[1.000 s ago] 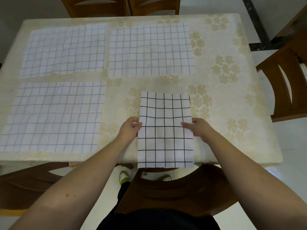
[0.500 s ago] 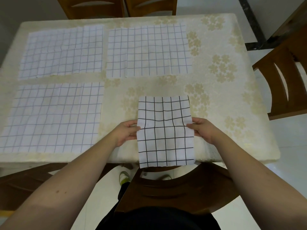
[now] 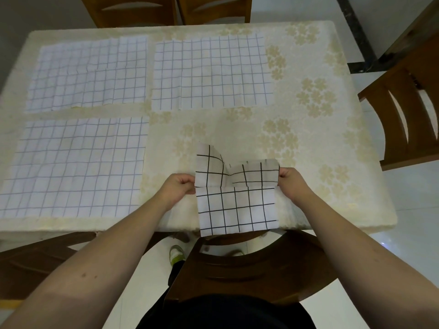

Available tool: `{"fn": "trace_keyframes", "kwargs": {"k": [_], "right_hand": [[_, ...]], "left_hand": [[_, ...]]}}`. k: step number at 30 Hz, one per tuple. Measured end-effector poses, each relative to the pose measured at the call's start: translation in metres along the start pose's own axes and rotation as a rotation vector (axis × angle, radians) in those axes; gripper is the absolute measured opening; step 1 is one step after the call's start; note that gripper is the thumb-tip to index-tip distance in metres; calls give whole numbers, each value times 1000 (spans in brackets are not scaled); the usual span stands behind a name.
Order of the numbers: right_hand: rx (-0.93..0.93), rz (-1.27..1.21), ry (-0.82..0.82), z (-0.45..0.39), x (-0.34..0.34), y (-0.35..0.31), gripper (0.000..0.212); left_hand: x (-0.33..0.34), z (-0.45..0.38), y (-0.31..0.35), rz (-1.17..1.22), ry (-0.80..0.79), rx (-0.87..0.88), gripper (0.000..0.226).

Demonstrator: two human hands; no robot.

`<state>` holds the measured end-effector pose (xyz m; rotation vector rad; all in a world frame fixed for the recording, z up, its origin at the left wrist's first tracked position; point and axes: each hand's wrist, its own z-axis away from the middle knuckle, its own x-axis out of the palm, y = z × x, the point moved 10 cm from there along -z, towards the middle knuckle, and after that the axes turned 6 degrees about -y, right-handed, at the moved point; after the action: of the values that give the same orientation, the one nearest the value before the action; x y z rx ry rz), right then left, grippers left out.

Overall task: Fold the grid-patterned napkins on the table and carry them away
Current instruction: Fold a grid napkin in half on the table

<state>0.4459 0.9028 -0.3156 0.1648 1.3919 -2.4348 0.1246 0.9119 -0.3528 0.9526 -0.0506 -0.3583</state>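
A white napkin with bold black grid lines [image 3: 235, 205] lies at the table's near edge, its lower part hanging over the edge. My left hand [image 3: 179, 188] pinches its left side and my right hand [image 3: 291, 182] pinches its right side. The far half is lifted off the table and bends toward me, sagging in the middle. Three flat napkins with thin grid lines lie spread out: one at the near left [image 3: 73, 167], one at the far left [image 3: 88, 73], one at the far middle [image 3: 211, 72].
The table [image 3: 320, 143] carries a cream floral cloth. A wooden chair back [image 3: 249, 264] stands between me and the table, another chair [image 3: 408, 110] at the right, two more at the far side [image 3: 171, 10]. A shoe shows on the floor below.
Both hands have lifted the far half of the bold-grid napkin and brought it toward me, so it now bends over at the middle instead of lying flat.
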Motion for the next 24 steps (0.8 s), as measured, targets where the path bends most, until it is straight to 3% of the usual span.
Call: {"fn": "trace_keyframes", "kwargs": {"k": [6, 10, 18, 21, 24], "right_hand": [[-91, 192, 48, -3, -6, 3, 42], [-105, 210, -3, -3, -2, 6, 53], [-6, -57, -62, -2, 6, 11, 43], [-36, 46, 2, -1, 5, 6, 35], [-143, 251, 110, 3, 9, -5, 50]], "left_hand": [[-1, 5, 34, -496, 56, 222, 39], [1, 7, 46, -600, 70, 277, 37], [10, -1, 22, -326, -31, 59, 42], [15, 0, 20, -189, -22, 17, 34], [21, -1, 17, -44, -18, -9, 27]]}}
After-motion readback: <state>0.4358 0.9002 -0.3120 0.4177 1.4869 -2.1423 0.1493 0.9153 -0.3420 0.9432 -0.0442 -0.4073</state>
